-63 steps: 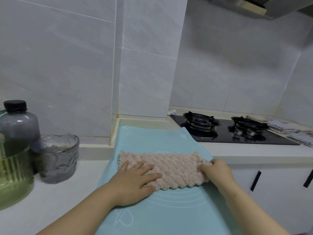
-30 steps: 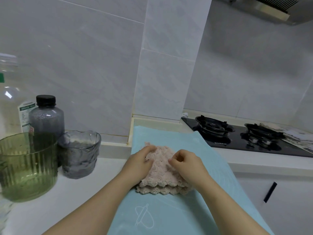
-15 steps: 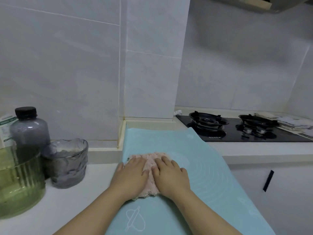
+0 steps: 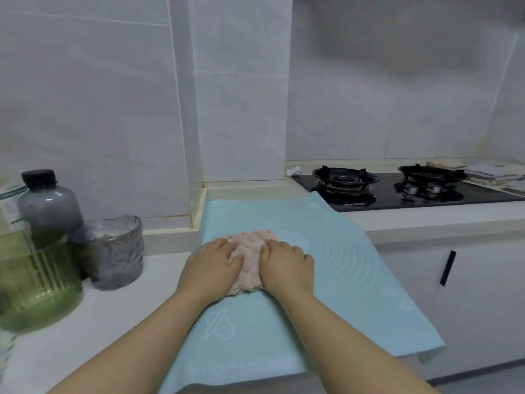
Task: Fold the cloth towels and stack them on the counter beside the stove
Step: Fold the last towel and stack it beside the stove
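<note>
Both hands are lying flat, palms down, on a folded pink towel [image 4: 250, 258], neither one gripping it. The left hand [image 4: 211, 270] is covering the towel's left side with fingers spread and pointing away from the person, and the right hand [image 4: 287, 267] is pressing on its right side, so only a strip of pink fleece is showing between them, along with the far edge and a bit of the near edge. The towel is sitting on a light blue silicone baking mat [image 4: 341, 280] printed with faint white circles and a rolling-pin mark, and the mat is hanging slightly past the front of the white counter [image 4: 93, 322]. To the left of the mat, a grey textured glass cup [image 4: 112, 251] is standing beside a green ribbed jar [image 4: 34, 282] and a grey bottle with a black cap [image 4: 48, 206]. To the right, behind the mat's far corner, a black two-burner gas stove [image 4: 397, 189] is set into the counter. Beyond the stove, a few pale cloths [image 4: 488, 172] are lying in a loose pile against the tiled wall [image 4: 113, 95].
</note>
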Available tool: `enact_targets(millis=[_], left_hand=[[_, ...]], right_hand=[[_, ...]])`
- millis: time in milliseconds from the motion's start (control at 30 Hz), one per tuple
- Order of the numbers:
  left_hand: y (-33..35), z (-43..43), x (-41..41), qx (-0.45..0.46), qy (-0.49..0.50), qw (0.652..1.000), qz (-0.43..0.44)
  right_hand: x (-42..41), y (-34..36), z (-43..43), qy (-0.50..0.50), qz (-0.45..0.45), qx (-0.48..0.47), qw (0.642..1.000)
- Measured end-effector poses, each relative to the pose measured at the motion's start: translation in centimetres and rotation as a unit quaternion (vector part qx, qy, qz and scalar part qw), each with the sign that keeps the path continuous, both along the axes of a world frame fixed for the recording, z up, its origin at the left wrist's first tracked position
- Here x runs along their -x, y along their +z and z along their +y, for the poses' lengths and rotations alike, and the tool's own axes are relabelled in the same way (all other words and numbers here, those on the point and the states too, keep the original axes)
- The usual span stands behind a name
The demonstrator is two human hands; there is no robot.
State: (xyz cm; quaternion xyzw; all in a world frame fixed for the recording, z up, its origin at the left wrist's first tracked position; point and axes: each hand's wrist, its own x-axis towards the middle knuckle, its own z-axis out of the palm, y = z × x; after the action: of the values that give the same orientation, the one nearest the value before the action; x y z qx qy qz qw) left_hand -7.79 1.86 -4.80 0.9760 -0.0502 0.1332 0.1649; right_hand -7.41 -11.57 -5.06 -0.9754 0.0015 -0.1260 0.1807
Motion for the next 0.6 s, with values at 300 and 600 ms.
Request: enact_targets(millis=[300, 600], left_hand=[[-0.1, 0.0, 1.1, -0.014, 0.121, 0.992, 0.032], [1.1, -0.9, 2.6, 0.159, 0.131, 0.978, 0.033]], right_hand=[[-0.1, -0.2, -0.6, -0.003, -0.019, -0.11, 0.994], [0.6, 1.2, -1.0, 0.0, 0.102, -0.1, 0.99]])
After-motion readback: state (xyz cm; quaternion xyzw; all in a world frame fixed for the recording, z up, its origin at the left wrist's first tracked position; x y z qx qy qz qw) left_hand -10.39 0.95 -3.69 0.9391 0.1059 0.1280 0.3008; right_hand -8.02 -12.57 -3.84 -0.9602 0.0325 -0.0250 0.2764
